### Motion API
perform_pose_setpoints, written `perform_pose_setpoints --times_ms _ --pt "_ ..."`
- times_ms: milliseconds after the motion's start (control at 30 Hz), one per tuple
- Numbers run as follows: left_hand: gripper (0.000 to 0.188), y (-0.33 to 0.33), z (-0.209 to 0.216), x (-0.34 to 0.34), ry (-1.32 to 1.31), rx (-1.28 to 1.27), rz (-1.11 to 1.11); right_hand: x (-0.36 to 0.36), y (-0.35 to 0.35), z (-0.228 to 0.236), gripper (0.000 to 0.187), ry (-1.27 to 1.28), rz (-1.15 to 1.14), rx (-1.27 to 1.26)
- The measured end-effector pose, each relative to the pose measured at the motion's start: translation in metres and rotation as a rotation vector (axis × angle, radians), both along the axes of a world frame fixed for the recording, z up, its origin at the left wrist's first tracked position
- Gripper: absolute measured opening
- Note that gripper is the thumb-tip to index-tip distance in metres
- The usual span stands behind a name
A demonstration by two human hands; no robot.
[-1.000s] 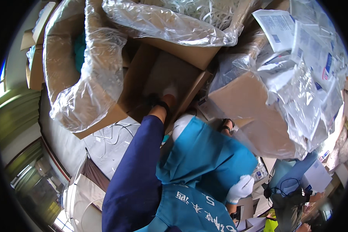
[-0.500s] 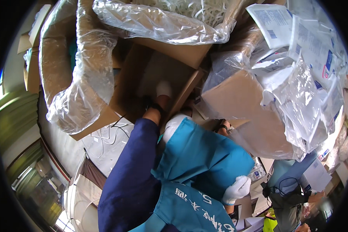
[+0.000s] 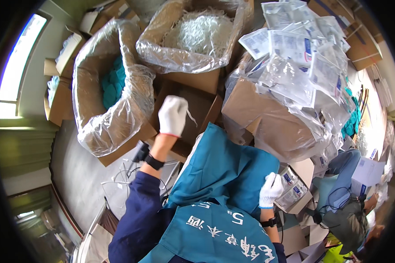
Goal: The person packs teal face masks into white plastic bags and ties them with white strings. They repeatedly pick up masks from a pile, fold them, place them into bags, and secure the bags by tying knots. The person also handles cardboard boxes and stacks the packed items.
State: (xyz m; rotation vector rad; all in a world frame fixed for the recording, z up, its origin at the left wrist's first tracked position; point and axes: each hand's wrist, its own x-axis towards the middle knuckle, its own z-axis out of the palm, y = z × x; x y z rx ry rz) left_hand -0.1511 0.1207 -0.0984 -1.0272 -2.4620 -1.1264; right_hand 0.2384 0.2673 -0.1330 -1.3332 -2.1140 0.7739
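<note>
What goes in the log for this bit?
left hand: raised over open cardboard box | right hand: gripping teal cloth

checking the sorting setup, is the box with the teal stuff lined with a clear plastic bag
Yes, the cardboard box holding the teal items has a clear plastic bag draped over its rim and sides.

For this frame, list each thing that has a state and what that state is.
left hand: gloved, raised over an open cardboard box, pinching a thin white strip.
right hand: gloved, gripping teal cloth.
Plastic-lined box of white strips: open, filled.
Lined box of teal pieces: open.
</note>
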Motion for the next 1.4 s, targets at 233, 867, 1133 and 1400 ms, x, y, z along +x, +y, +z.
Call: perform_pose_setpoints --times_ms 233,867,1133,1400 --pt "0.049 0.083 0.211 -0.072 0.168 0.386 -0.071 0.012 -0.001 -0.005 0.032 0.044 -0.048 -0.016" --pt "0.051 -0.005 -0.038 0.152 -0.274 -0.527 0.086 0.089 -0.006 -0.033 0.017 0.120 -0.359 -0.175" --pt "0.042 -0.024 -0.016 0.023 0.118 -0.376 0.285 0.200 0.041 -0.099 0.027 -0.305 -0.275 -0.359" --pt "0.062 -0.003 -0.002 0.078 0.158 -0.546 0.004 0.197 0.101 -0.112 0.054 -0.463 -0.213 -0.180"
